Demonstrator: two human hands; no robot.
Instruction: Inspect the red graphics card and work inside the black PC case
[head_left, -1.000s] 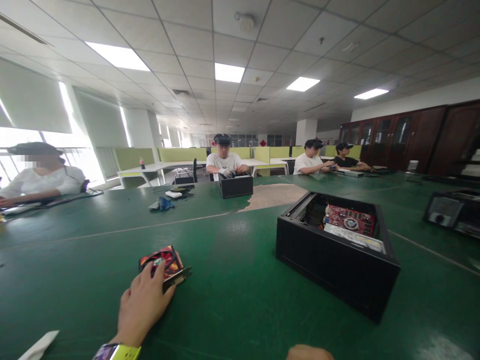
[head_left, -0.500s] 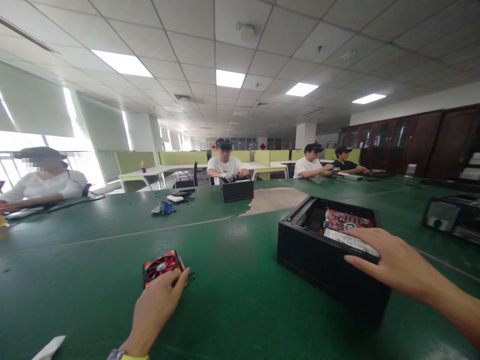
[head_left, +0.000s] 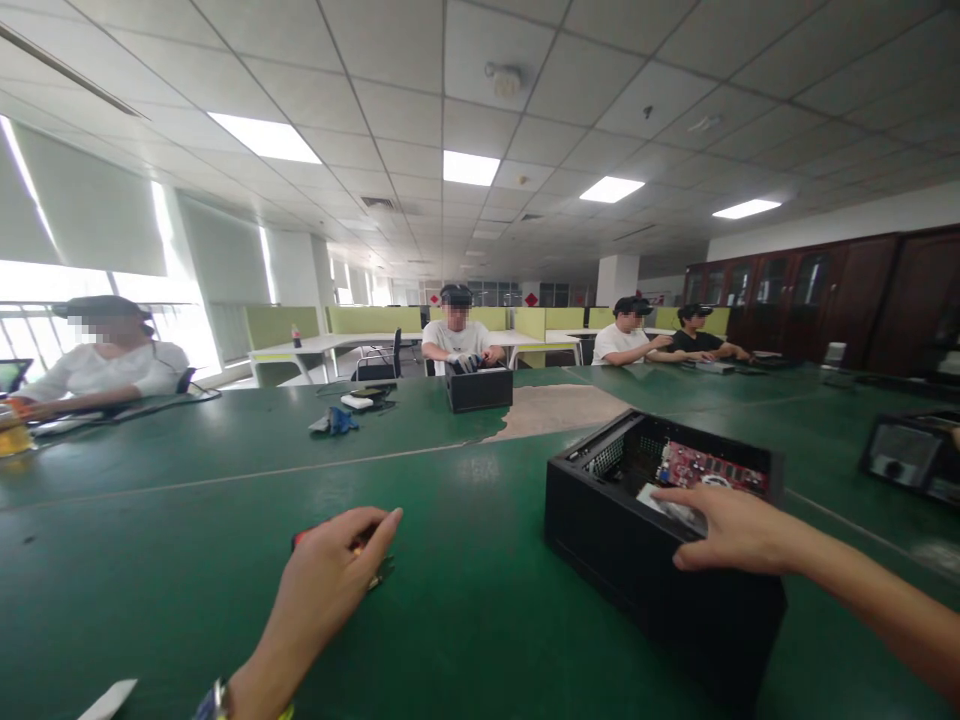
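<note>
Black sheet metal forms the open-topped rectangular computer case [head_left: 630,560], which stands on the right of the glossy green counter [head_left: 450,620]. Its opening faces up, showing a red circuit board [head_left: 697,462] toward the far side and, nearer, a pale flat panel [head_left: 651,496]. The right grip [head_left: 731,530], a bare hand, arches across the near wall: the fingers lie over the panel, the thumb outside the wall. Whether it pinches the wall or only rests there, I cannot tell.

The left grip [head_left: 322,580], also bare, is well apart from the case, cupped over a red and black computer card [head_left: 298,540] on the near left of the counter. The back of the hand hides most of the card and the finger ends, so whether it clasps the card or merely covers it cannot be told either.

To handle these well, I would steady the case by its wall alone, thumb outside and fingers inside, keeping weight off the circuit board and the panel. The card is probably best held by its outer edges, with little pressure on its face. Thin metal rims may be sharp on bare skin, so placing fingers looks wiser than sliding them.
</note>
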